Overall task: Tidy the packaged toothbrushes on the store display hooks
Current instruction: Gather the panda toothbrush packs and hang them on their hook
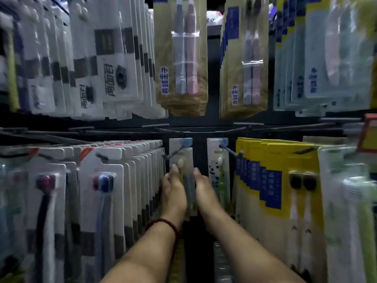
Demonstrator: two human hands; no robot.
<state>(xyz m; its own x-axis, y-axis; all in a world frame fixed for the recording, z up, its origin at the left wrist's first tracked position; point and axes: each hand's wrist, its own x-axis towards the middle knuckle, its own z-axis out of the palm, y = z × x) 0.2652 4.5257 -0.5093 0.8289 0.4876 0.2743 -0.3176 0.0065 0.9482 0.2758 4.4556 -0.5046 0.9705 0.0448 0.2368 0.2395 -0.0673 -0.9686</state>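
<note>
Toothbrush pack [187, 158] hangs between left fingers [174, 170], right fingers [197, 173].

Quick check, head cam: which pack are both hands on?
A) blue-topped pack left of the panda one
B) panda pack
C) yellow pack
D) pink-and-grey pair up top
A: the left hand and right hand flank the blue-topped pack, fingers against its edges; the panda pack hangs to its right.
</note>
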